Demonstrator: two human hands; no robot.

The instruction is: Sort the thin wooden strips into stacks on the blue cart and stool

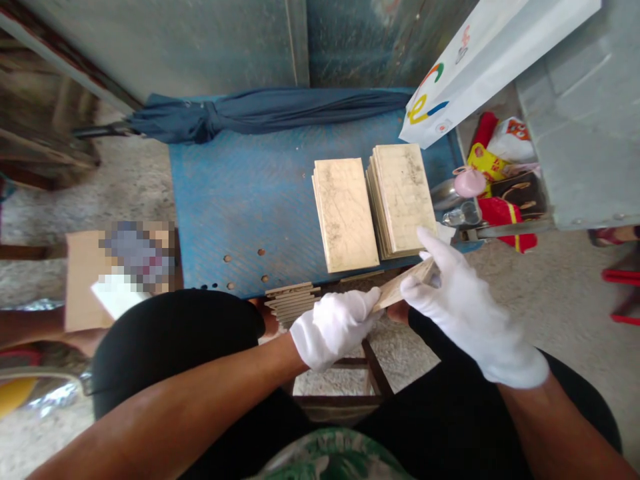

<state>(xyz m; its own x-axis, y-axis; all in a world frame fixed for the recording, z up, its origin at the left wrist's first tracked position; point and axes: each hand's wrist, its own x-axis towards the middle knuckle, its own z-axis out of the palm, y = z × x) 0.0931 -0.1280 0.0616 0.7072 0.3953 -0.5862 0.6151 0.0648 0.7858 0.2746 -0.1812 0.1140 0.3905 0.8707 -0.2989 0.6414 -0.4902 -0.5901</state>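
My left hand, in a white glove, is closed on the near end of a thin, pale, wood-like board. The board is tilted over the near edge of a blue table. At the board's far end is my right hand, also gloved, with its thumb against the board, another fingertip at the end and the index finger stretched out. Beyond my hands lie two stacks of similar boards, a left stack and a taller right stack. More thin boards are stacked below the table edge, partly hidden.
A folded dark blue umbrella lies along the table's back. At right stand a white paper bag and a compartment with a pink-topped bottle and colourful packets. Cardboard is on the left, beside another person's arm.
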